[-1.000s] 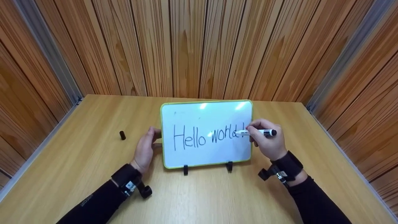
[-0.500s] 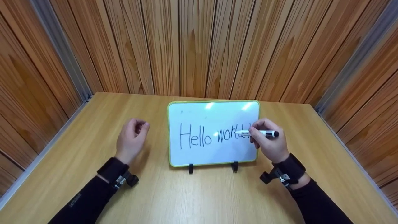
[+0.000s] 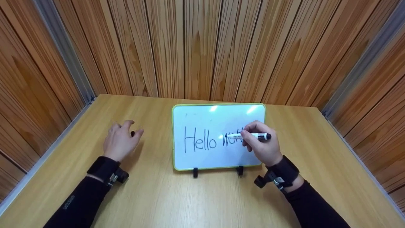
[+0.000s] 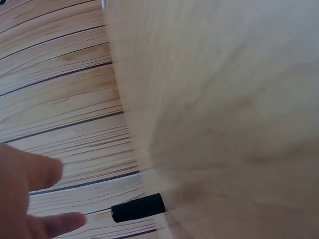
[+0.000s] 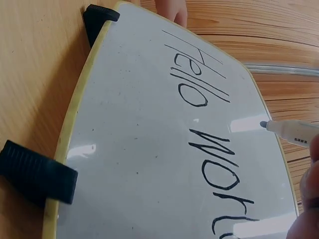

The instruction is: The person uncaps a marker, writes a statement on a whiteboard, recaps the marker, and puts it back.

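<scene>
A whiteboard with a yellow-green edge stands tilted back, bearing black handwriting that starts with "Hello". In my right hand I pinch an uncapped whiteboard marker, its tip pointing left in front of the second word. The right wrist view has the tip seemingly off the surface. Over at the left, my left hand hovers by a black marker cap, thumb and forefinger apart. That cap shows partly between them in the head view; the left wrist view has a fingertip close to it.
Two black feet hold the board's lower edge on the wooden table. Wood-panelled walls close off the back and both sides. Each wrist carries a black strap with a small camera.
My left hand has let go of the whiteboard's left side and moved left to the cap, its fingers spreading. My right hand has shifted slightly left with the marker.
</scene>
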The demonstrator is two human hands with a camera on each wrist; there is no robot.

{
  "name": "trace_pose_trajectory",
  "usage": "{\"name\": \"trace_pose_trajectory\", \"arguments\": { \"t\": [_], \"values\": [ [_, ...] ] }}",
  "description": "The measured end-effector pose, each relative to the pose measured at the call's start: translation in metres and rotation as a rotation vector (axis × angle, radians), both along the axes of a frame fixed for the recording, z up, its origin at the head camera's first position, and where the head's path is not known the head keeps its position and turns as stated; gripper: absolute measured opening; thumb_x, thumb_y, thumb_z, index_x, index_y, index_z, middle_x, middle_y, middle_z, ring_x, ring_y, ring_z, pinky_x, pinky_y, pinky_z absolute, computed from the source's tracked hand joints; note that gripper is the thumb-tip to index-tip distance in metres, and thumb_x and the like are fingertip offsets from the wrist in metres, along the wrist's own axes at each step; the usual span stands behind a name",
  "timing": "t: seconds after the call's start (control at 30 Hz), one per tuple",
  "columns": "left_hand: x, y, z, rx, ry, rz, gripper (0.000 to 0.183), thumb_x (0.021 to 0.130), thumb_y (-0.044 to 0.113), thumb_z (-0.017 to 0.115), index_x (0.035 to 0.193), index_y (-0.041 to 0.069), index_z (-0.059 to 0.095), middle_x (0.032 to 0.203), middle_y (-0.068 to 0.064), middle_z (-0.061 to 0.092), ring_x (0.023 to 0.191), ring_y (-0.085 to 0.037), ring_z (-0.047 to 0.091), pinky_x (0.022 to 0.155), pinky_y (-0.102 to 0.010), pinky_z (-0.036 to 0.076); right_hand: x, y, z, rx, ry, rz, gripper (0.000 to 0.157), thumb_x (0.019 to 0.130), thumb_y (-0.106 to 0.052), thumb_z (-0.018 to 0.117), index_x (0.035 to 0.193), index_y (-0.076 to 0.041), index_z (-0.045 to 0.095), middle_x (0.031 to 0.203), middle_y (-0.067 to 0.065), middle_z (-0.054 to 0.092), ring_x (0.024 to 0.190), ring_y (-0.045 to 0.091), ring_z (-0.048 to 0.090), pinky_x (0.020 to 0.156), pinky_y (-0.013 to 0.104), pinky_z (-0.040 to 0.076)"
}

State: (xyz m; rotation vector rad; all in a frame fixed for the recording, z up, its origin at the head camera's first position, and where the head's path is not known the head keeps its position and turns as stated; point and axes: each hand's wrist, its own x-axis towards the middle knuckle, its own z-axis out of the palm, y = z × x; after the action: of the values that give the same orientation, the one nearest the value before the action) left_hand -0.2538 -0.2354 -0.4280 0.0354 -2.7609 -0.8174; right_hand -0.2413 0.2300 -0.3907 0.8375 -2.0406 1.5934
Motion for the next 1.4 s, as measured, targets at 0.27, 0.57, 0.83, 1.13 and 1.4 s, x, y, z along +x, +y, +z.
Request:
{"name": "trace_pose_trajectory", "arguments": {
  "t": [0.27,0.57,0.83,1.13,1.4],
  "values": [
    [-0.001,-0.007,-0.004,0.031,-0.146,-0.049,0.068,0.115,0.052,0.057,0.160,0.001,0.055,0.142,-0.028,0.069,0.119,-0.043,0.069,0.094,-0.058,0.055,0.000,-0.015,-0.002,0.003,-0.008,0.038,0.010,0.103,0.007,0.070,0.095,0.001,0.070,0.074,0.011,0.069,0.056,0.020,0.061,0.050,0.025,0.052],
    [-0.004,-0.006,-0.008,0.050,-0.148,-0.053,0.051,0.115,0.030,0.059,0.153,-0.003,0.060,0.141,-0.028,0.069,0.123,-0.045,0.068,0.101,-0.061,0.053,0.004,-0.027,-0.009,-0.011,-0.028,0.138,0.010,0.104,0.008,0.069,0.097,0.001,0.071,0.074,0.013,0.068,0.055,0.022,0.059,0.049,0.026,0.051],
    [-0.004,-0.006,-0.010,0.024,-0.100,-0.051,0.034,0.112,0.016,0.063,0.138,-0.006,0.067,0.126,-0.026,0.073,0.110,-0.043,0.071,0.092,-0.059,0.055,0.008,-0.037,-0.017,-0.029,-0.051,0.228,0.008,0.103,0.009,0.071,0.100,0.002,0.073,0.077,0.020,0.066,0.056,0.029,0.060,0.048,0.027,0.052],
    [-0.003,-0.005,-0.002,0.051,-0.107,-0.050,0.027,0.112,0.014,0.062,0.129,-0.005,0.069,0.123,-0.026,0.074,0.104,-0.040,0.071,0.089,-0.054,0.055,0.012,-0.045,-0.029,0.021,-0.047,0.273,0.012,0.101,0.008,0.075,0.106,-0.002,0.078,0.085,0.014,0.073,0.062,0.034,0.064,0.053,0.029,0.056],
    [0.008,0.008,0.030,0.371,-0.160,-0.174,0.029,0.116,0.024,0.061,0.130,-0.001,0.065,0.099,-0.013,0.075,0.073,-0.019,0.063,0.061,-0.029,0.050,0.015,-0.050,-0.034,0.022,-0.094,0.320,0.015,0.099,0.009,0.077,0.109,-0.003,0.080,0.089,0.012,0.076,0.066,0.035,0.065,0.057,0.029,0.057]
  ]
}}
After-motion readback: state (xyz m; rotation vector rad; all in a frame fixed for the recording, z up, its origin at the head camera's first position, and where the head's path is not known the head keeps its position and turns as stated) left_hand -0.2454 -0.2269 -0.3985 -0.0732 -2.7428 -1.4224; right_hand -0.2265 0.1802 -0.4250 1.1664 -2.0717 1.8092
